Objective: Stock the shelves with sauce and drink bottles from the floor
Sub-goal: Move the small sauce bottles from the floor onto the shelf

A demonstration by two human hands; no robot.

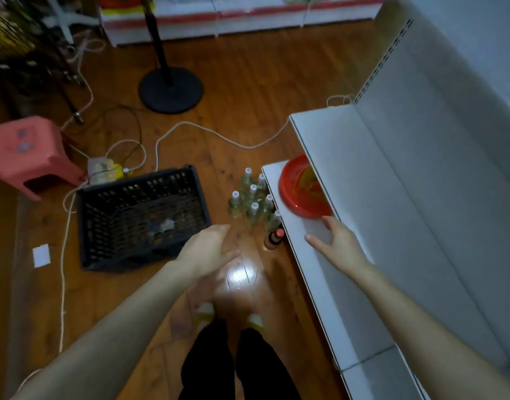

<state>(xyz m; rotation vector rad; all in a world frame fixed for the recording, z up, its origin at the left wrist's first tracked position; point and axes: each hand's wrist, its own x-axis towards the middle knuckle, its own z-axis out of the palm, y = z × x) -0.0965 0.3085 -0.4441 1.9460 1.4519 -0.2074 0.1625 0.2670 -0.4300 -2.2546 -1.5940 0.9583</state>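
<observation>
- Wooden floor point(248, 82) carries a cluster of clear, white-capped drink bottles point(252, 202), upright, just beside the front edge of the white shelf point(314, 272); a dark sauce bottle point(274, 240) stands next to them.
- Left hand point(210, 249) hovers above the floor, fingers loose, holding nothing.
- Right hand point(334, 241) is spread over the shelf near a red plate point(297, 194), empty.
- Black crate point(141, 217) sits left of the bottles.

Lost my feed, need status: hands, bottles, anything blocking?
Left hand open above floor, right hand open over lower shelf. Clear bottles standing on floor beside shelf. Red plate sits on that shelf.
</observation>
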